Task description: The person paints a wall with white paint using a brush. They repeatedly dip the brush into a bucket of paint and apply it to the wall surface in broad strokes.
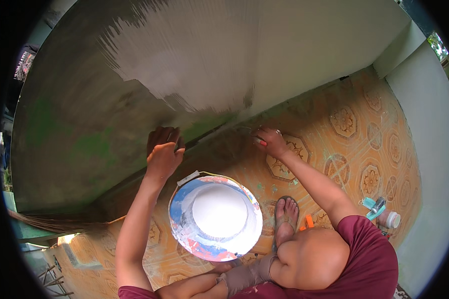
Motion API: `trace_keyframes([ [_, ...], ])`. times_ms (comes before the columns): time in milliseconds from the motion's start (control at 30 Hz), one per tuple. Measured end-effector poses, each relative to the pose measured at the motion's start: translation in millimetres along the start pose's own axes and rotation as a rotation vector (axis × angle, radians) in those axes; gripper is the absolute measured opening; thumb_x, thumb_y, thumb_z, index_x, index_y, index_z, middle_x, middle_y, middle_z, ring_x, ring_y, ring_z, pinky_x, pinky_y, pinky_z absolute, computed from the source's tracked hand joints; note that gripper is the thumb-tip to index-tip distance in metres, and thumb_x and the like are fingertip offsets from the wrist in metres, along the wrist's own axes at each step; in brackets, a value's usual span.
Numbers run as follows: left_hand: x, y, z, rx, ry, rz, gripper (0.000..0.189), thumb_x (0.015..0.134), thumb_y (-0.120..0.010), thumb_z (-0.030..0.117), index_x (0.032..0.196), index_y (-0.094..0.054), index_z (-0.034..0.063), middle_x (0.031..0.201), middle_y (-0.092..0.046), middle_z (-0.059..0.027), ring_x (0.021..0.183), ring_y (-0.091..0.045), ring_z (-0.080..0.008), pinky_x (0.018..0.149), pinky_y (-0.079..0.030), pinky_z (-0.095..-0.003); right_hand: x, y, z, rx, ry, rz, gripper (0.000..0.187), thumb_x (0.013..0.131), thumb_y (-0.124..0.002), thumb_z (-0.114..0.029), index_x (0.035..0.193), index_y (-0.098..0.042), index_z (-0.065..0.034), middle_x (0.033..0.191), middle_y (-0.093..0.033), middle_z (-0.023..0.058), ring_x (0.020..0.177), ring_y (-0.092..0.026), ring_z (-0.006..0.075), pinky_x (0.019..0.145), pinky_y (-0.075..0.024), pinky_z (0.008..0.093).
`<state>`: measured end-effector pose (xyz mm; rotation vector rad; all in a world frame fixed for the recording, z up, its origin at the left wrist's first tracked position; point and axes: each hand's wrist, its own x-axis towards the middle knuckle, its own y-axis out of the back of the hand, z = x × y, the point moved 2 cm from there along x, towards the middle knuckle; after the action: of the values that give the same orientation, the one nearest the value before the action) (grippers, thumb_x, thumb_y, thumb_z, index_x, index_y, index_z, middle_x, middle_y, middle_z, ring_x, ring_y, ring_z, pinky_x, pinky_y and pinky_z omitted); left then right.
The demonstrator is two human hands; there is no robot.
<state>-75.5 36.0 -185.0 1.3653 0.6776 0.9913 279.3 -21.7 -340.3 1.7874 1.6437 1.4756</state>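
Observation:
My right hand is low by the foot of the wall, closed around a tool with a red-tipped handle. The tool's working end is too faint to make out. White smears mark my fingers. My left hand is up against the lower part of the wall, fingers loosely bent and nothing visible in them; whether they touch the wall I cannot tell. Pale wet-looking coating covers the wall's upper middle in ragged strokes, over darker, green-stained surface. Between my arms stands a paint-spattered bucket of white liquid.
Patterned orange floor tiles meet the wall along a slanting edge. At right lie a light-blue face mask and a small white-lidded jar. A stick broom lies at left. Something orange is beside my sandaled foot.

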Motion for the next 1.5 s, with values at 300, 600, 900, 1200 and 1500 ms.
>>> trace_keyframes([
  [300,3.0,-32.6,-9.9,0.07,-0.21,0.198,0.037,0.083,-0.08,0.016,0.118,-0.074,0.0061,0.112,-0.073,-0.0135,0.107,-0.067,-0.0365,0.098,-0.052,-0.0451,-33.4,-38.1,14.0,0.762,-0.828,0.473,0.016,0.09,-0.084,-0.01,0.094,-0.074,0.001,0.091,-0.08,0.0112,0.081,-0.074,0.0137,0.071,-0.0568,0.033],
  [600,5.3,-44.8,-4.5,0.028,-0.268,0.216,0.031,0.086,-0.078,0.02,0.113,-0.073,0.0058,0.109,-0.073,-0.0141,0.102,-0.067,-0.0363,0.093,-0.053,-0.0469,5.5,-16.8,0.5,0.205,-0.543,0.432,0.03,0.085,-0.092,-0.025,0.089,-0.073,-0.0008,0.077,-0.071,0.0163,0.067,-0.069,0.0278,0.065,-0.0536,0.0367],
  [900,2.3,-57.0,-15.7,0.09,-0.343,0.259,0.027,0.087,-0.076,0.019,0.11,-0.072,0.0058,0.103,-0.071,-0.0138,0.098,-0.065,-0.0354,0.088,-0.051,-0.047,59.4,58.9,-48.6,0.279,-0.249,0.741,0.029,0.083,-0.092,-0.017,0.082,-0.065,-0.0057,0.077,-0.07,0.0128,0.064,-0.069,0.0269,0.06,-0.0532,0.0343],
  [1200,10.5,-54.0,-2.2,-0.016,-0.302,0.203,0.026,0.086,-0.077,0.017,0.108,-0.072,0.004,0.102,-0.07,-0.0133,0.097,-0.064,-0.0348,0.086,-0.05,-0.0472,21.8,-8.7,7.4,0.113,-0.283,0.376,0.03,0.082,-0.093,-0.012,0.081,-0.064,-0.005,0.072,-0.065,0.0125,0.06,-0.064,0.0291,0.058,-0.0508,0.0345],
  [1500,7.8,-53.7,-10.6,0.011,-0.318,0.236,0.027,0.085,-0.078,0.016,0.108,-0.072,0.0032,0.1,-0.071,-0.0147,0.095,-0.066,-0.0367,0.086,-0.051,-0.0474,80.7,86.7,-54.5,0.225,-0.104,0.756,0.027,0.08,-0.093,-0.007,0.087,-0.066,-0.0032,0.085,-0.074,0.0109,0.073,-0.072,0.0235,0.064,-0.0561,0.0331],
])
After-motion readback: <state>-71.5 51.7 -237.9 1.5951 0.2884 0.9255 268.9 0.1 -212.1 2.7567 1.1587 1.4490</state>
